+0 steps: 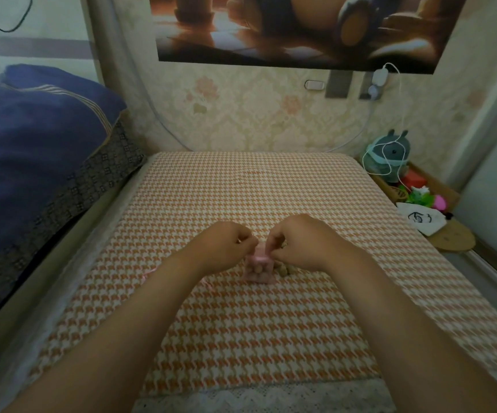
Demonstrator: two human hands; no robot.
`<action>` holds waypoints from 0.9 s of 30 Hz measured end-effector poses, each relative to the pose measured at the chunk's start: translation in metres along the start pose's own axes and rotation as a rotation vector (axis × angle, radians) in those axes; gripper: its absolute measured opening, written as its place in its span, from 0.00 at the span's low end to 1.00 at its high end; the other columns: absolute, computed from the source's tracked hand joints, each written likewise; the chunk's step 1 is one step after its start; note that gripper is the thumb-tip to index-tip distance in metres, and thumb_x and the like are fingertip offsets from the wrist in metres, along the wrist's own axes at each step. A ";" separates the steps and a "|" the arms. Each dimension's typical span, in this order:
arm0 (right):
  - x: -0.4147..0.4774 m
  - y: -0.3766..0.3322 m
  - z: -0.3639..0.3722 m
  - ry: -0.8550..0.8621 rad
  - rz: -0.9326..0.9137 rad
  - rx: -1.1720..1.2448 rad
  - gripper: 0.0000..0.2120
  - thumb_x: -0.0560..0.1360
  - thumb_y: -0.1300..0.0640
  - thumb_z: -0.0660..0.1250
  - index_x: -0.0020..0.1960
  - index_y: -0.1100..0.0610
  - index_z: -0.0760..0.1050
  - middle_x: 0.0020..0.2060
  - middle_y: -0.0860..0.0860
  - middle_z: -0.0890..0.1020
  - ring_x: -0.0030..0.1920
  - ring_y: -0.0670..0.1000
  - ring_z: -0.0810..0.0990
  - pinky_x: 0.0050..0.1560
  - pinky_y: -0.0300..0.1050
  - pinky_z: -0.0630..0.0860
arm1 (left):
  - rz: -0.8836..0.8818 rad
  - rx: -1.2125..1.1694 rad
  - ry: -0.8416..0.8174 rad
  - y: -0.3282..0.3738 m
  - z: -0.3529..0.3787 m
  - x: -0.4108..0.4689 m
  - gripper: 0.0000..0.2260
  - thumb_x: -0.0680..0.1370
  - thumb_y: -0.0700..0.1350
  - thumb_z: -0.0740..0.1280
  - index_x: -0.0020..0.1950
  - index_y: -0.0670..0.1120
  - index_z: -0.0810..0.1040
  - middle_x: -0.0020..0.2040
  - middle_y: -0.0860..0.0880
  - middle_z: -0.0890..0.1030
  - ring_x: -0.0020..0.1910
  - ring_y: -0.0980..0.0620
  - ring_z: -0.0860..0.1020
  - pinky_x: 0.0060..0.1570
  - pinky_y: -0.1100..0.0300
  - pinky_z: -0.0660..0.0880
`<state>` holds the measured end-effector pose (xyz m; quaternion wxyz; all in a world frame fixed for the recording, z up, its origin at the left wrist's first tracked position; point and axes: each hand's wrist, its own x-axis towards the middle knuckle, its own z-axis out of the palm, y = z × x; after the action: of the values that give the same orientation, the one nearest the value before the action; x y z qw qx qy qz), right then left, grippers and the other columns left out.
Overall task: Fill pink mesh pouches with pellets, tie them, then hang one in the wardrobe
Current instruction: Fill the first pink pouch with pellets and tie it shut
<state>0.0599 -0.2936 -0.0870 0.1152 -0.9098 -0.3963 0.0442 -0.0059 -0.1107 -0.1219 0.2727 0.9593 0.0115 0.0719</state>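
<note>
Dim, warm indoor light, soft and even, faint shadows beneath left hand (226, 245) and right hand (304, 242), slight overall softness, wide-angle bowing at edges, far poster (298, 28) blurred

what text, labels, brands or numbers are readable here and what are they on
Nothing here can be read as text.
White bag: a black drawing, no letters.
Blanket border: repeating marks, too blurred to read.
Poster: picture only, no words in view.
Pouch: no label visible.
</note>
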 end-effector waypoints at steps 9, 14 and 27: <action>-0.002 -0.008 0.005 -0.089 -0.008 -0.022 0.13 0.78 0.54 0.65 0.56 0.40 0.83 0.54 0.42 0.83 0.51 0.46 0.80 0.48 0.44 0.77 | -0.018 -0.058 -0.017 0.005 -0.007 -0.006 0.05 0.75 0.49 0.69 0.46 0.53 0.85 0.38 0.62 0.80 0.41 0.65 0.78 0.42 0.66 0.74; 0.000 -0.004 0.004 -0.087 0.012 -0.012 0.10 0.76 0.52 0.68 0.54 0.41 0.85 0.51 0.41 0.85 0.50 0.46 0.80 0.49 0.43 0.77 | -0.062 -0.250 0.136 -0.005 -0.002 0.001 0.08 0.78 0.42 0.65 0.48 0.52 0.82 0.45 0.58 0.82 0.42 0.61 0.79 0.42 0.66 0.73; 0.006 0.001 0.014 -0.090 0.020 -0.051 0.07 0.76 0.49 0.69 0.52 0.43 0.84 0.46 0.43 0.84 0.47 0.48 0.81 0.47 0.46 0.79 | -0.050 -0.457 -0.205 -0.016 0.016 0.001 0.25 0.68 0.47 0.74 0.65 0.49 0.75 0.57 0.54 0.81 0.55 0.57 0.80 0.55 0.60 0.77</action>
<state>0.0620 -0.2873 -0.1011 0.0734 -0.9135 -0.3927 0.0763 -0.0025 -0.1054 -0.1440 0.4840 0.8745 -0.0089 -0.0316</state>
